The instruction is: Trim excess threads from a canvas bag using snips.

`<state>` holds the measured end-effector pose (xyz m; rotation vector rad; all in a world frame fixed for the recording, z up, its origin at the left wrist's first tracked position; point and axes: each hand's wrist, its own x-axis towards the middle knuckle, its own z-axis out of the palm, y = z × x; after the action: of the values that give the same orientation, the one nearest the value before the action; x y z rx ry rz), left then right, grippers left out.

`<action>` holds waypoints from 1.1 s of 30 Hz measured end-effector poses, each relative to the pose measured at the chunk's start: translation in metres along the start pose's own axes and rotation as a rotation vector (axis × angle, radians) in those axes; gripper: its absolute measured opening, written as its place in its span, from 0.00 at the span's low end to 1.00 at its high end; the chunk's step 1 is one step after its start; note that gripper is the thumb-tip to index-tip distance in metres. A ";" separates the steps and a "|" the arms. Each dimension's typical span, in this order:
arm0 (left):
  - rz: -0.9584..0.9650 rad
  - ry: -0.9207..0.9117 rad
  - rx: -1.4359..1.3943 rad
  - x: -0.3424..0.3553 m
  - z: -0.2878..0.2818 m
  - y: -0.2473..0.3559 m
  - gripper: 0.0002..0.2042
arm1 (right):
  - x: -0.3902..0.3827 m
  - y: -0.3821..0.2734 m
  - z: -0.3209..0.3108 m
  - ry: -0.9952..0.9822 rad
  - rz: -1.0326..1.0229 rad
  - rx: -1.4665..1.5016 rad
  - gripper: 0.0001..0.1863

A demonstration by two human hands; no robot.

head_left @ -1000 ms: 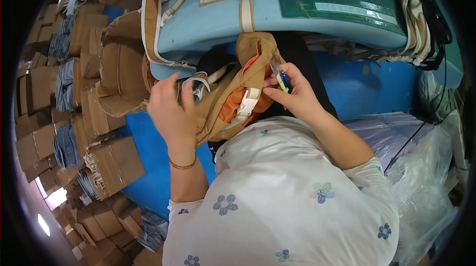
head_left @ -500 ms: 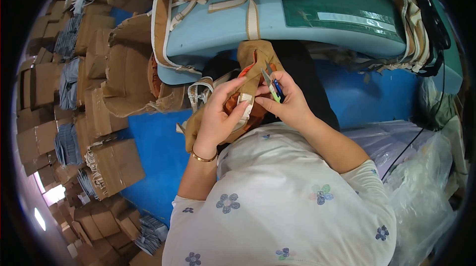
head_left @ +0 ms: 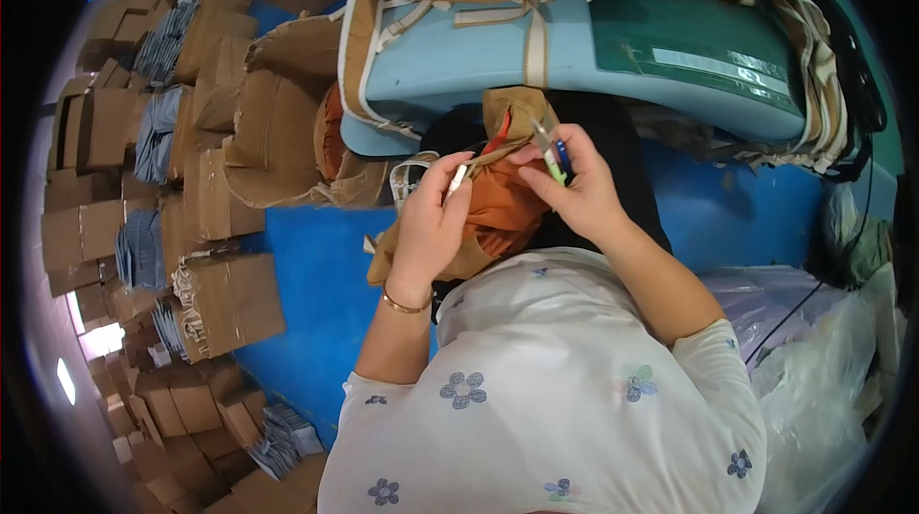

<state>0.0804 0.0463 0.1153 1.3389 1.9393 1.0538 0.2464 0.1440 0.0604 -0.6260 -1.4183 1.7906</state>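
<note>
A tan cloth bag with an orange lining (head_left: 507, 196) lies across my lap, its opening spread so the lining shows. My left hand (head_left: 433, 212) pinches the bag's edge between thumb and fingers, at a small white tab. In my right hand (head_left: 581, 190) is a pair of small thread snips (head_left: 552, 156) with green and blue handles, the blades pointing up and away from me. The fingertips of that hand are also close to the bag's edge; whether they grip the cloth I cannot tell. A red strip shows along the far part of the opening.
Ahead stands a light blue sewing machine table (head_left: 459, 59) with a green panel (head_left: 689, 45), tan cloth and white straps draped over it. An open carton (head_left: 278, 136) is at the left, beside many stacked cardboard boxes (head_left: 235, 294). Clear plastic wrapping (head_left: 814, 390) lies at the right.
My left hand has drawn the bag's edge leftward and turned it, so more orange lining shows. The right hand, still holding the snips, has shifted slightly right. The whole view has shifted a little.
</note>
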 end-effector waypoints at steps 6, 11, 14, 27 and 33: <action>-0.454 -0.236 -0.865 0.004 -0.032 -0.020 0.14 | 0.017 -0.010 -0.004 0.037 -0.107 -0.268 0.14; -0.483 -0.313 -1.040 0.008 -0.043 -0.029 0.14 | 0.027 -0.005 -0.007 0.065 -0.119 -0.255 0.16; -0.461 -0.368 -1.150 0.012 -0.048 -0.041 0.14 | 0.027 -0.005 -0.022 0.122 -0.300 -0.615 0.20; -0.113 -0.275 -0.308 0.002 -0.061 -0.011 0.14 | 0.049 -0.119 -0.185 0.192 -0.023 -1.590 0.20; -0.189 -0.384 -0.487 0.021 -0.077 -0.010 0.15 | 0.059 -0.122 -0.275 0.169 -0.173 -1.789 0.21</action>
<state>0.0069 0.0418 0.1484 0.9773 1.3813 1.0038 0.4522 0.3660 0.1096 -1.3162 -2.5439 -0.1269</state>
